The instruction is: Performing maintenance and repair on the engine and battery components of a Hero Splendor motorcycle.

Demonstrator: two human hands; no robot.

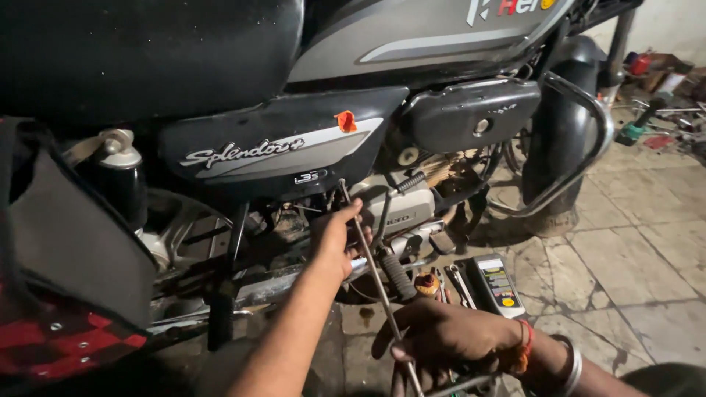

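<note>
Your right hand [441,334] is nearest, low over the stone floor [632,272], fingers clenched around the bottom of a long thin metal rod [371,261]. The rod slants up toward the motorcycle's side panel [279,151]. Higher up, your left hand [334,239] grips the same rod beside the engine [401,209]. Just right of your hands, wrenches [460,283] and an oil bottle [496,283] lie on the floor. Farther off, more tools [662,110] litter the floor's far right corner.

Bare forearms; the right wrist [531,345] wears an orange-red thread and, apparently, a metal bangle.
</note>
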